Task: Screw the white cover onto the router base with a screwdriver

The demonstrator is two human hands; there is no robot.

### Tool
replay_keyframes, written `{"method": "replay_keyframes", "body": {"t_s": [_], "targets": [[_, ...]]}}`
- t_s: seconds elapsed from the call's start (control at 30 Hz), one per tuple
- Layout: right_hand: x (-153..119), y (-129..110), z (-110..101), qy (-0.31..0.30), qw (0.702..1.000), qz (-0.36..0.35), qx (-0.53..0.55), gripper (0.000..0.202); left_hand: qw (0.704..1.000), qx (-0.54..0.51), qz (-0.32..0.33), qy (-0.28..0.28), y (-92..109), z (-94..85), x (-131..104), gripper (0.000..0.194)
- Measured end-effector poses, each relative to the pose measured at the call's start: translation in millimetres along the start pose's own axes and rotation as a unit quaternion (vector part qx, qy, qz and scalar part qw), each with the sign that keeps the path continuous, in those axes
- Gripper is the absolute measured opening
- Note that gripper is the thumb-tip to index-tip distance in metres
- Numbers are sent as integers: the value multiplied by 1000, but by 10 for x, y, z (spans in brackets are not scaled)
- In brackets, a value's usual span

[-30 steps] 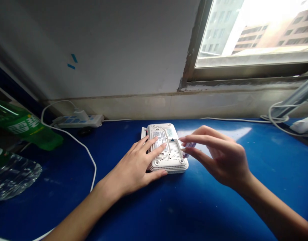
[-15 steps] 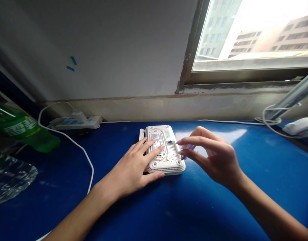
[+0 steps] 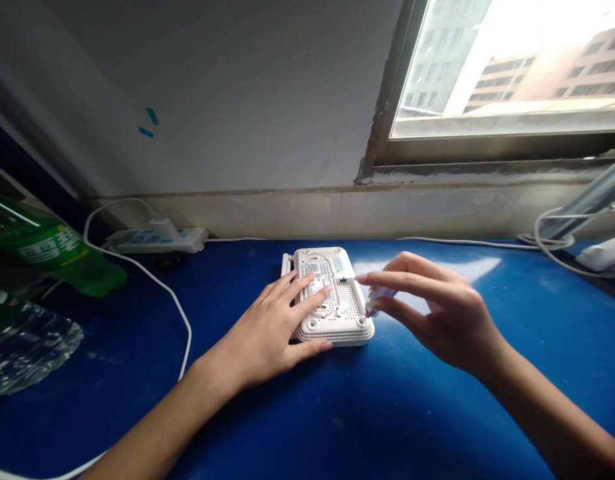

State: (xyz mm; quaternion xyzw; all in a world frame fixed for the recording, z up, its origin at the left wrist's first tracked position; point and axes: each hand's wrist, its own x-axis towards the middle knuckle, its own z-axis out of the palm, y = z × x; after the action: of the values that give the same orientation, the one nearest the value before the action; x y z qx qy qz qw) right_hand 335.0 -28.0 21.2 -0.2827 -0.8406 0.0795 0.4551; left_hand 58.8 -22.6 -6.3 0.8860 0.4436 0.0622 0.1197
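White vented router (image 3: 340,325) lies underside-up, apparently steadied by the splayed left hand (image 3: 267,327); the right hand (image 3: 445,307) half-curls beside it, grip unclear.

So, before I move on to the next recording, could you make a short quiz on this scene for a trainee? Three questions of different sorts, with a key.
1. Which hand is spread over the top of the white box?
2. True or false: the fingertips of the right hand are by the side of the white box farthest from the green bottle.
3. Pick one. The white plug sits in: A) the wall; B) the power strip; C) the white box.

Key: 1. The left hand. 2. True. 3. B.
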Motion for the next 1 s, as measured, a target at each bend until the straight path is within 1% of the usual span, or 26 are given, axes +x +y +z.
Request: {"method": "replay_keyframes", "body": {"t_s": [0.07,0.13,0.17,0.27,0.33,0.43,0.5,0.57,0.67,0.73,0.8,0.83,0.9,1.0], "targets": [[-8,10,-22,-33,999,20,28,40,1000,-1,3,1,-4,6,5,80],[-9,10,-36,-47,997,39,47,44,1000,-2,6,6,-5,12,4,80],[-6,8,-38,-41,997,39,45,42,1000,-3,7,8,-5,14,1,80],[9,3,-30,-11,1000,14,18,26,1000,-4,6,10,-2,12,-10,79],[12,2,-15,-1,1000,5,2,22,1000,-2,5,9,0,10,-14,79],[-3,-6,6,-12,1000,9,2,34,1000,-1,5,6,-2,12,-12,79],[-18,-21,12,-37,999,27,29,45,1000,-2,7,7,-6,16,-8,78],[-27,-38,12,-56,995,48,70,50,1000,-1,10,9,-9,19,-4,78],[-24,-43,15,-48,993,53,95,40,1000,4,12,10,-10,20,0,79],[-18,-29,25,-25,996,46,76,29,1000,5,11,9,-8,20,1,79],[-13,-11,34,-2,998,37,41,25,1000,4,9,8,-7,21,-1,79],[-12,-3,36,1,999,30,27,27,1000,3,8,7,-7,22,-2,79],[-11,2,31,-11,1000,23,15,34,1000,2,6,6,-8,23,-4,80],[-18,-10,21,-58,996,42,60,48,1000,3,6,5,-8,22,-5,79]]}}
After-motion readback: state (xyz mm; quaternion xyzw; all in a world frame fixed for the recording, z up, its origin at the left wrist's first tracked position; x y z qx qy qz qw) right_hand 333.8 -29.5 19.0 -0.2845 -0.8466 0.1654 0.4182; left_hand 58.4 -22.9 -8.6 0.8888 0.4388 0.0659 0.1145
